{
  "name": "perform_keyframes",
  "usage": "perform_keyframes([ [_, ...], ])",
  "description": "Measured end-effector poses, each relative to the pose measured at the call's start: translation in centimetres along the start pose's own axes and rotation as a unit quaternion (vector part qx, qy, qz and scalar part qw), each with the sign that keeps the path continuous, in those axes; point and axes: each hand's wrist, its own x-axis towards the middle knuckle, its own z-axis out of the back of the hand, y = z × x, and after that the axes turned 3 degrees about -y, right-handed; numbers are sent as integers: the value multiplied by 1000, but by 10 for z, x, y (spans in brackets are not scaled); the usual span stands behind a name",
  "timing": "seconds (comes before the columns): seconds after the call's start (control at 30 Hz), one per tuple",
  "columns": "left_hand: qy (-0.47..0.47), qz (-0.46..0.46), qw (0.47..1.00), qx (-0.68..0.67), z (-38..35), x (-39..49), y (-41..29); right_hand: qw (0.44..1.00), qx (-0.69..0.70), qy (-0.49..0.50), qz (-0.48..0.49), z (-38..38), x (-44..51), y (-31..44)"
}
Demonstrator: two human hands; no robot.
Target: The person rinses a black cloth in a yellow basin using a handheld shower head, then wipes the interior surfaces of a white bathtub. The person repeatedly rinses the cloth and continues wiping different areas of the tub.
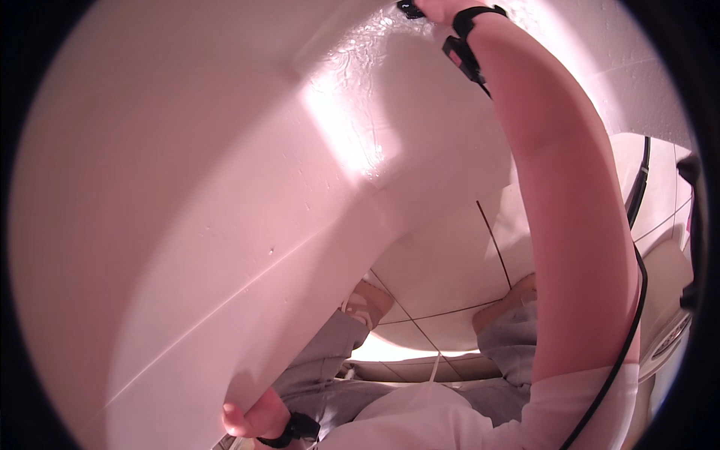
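Observation:
My right arm stretches to the top of the view, where the frame edge cuts off most of my right hand (441,10). A small black object (410,8) shows beside its fingers; whether the hand holds it is unclear. Under that hand, rippled water (360,67) glistens on a large, smooth white surface (185,236) with a fine seam and scattered drops. My left hand (264,415) is at the lower edge of this surface, its thumb showing on the near side. Its other fingers are mostly hidden, so its hold on the edge is uncertain.
Black straps with small devices circle my left wrist (298,428) and right wrist (464,56). A black cable (638,292) runs along my right arm. Below are the tiled floor (444,275) and my brown shoes (368,304). A dark object (691,225) stands at the far right.

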Motion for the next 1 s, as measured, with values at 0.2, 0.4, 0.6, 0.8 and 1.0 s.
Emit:
perform_keyframes([
  [0.2,-44,1,999,-21,-18,-5,-2,996,-65,37,-52,7,10,-44],
  [0.4,-27,-17,999,-32,-22,-5,-6,998,-26,37,-40,7,-37,-62],
  [0.6,-33,-9,998,-61,-22,-4,-7,996,-61,15,-64,7,-141,-85],
  [0.8,-40,-31,998,-25,-15,1,1,996,-48,49,-61,-7,-190,-31],
  [1.0,31,0,998,-49,1,2,-2,986,147,64,42,-15,-172,106],
])
